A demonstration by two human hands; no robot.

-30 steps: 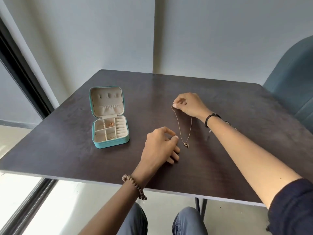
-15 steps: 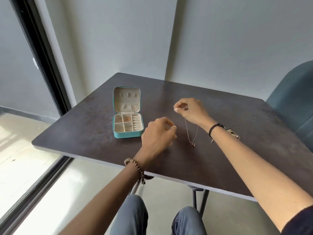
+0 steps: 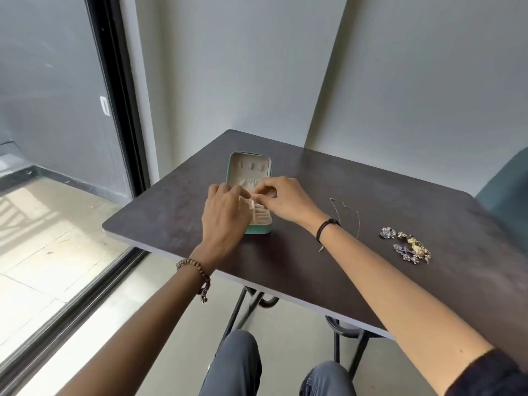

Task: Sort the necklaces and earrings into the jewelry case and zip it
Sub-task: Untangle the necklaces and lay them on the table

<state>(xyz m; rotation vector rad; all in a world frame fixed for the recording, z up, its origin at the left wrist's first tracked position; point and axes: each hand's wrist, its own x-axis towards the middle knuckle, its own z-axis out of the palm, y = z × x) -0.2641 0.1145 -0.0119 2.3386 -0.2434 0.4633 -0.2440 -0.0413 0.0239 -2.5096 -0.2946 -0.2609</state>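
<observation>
A dark counter [image 3: 314, 267] is seen with an open teal jewelry case [image 3: 250, 168] set near its far left corner, the lid laid back and the cream compartments turned up. To the right of the case, apart from it, a thin necklace [image 3: 346, 207] is laid loose on the counter. Further right a cluster of ornate earrings [image 3: 407, 247] is heaped. A teal chair [image 3: 505, 192] is placed at the right edge of the counter, and a dark window frame [image 3: 120, 110] is seen to the left.

Much of the tray is covered by both hands, so its contents cannot be made out. The left hand [image 3: 225, 215] is held over the near left part of the case, back upward, fingers bent forward. The right hand [image 3: 285, 200] is reached in from the right, fingers curled, thumb and forefinger brought together against the left fingertips above the tray. Whether anything is pinched by either hand cannot be told. A beaded bracelet [image 3: 192, 265] is worn on the left wrist and a black cord [image 3: 325, 227] on the right.
</observation>
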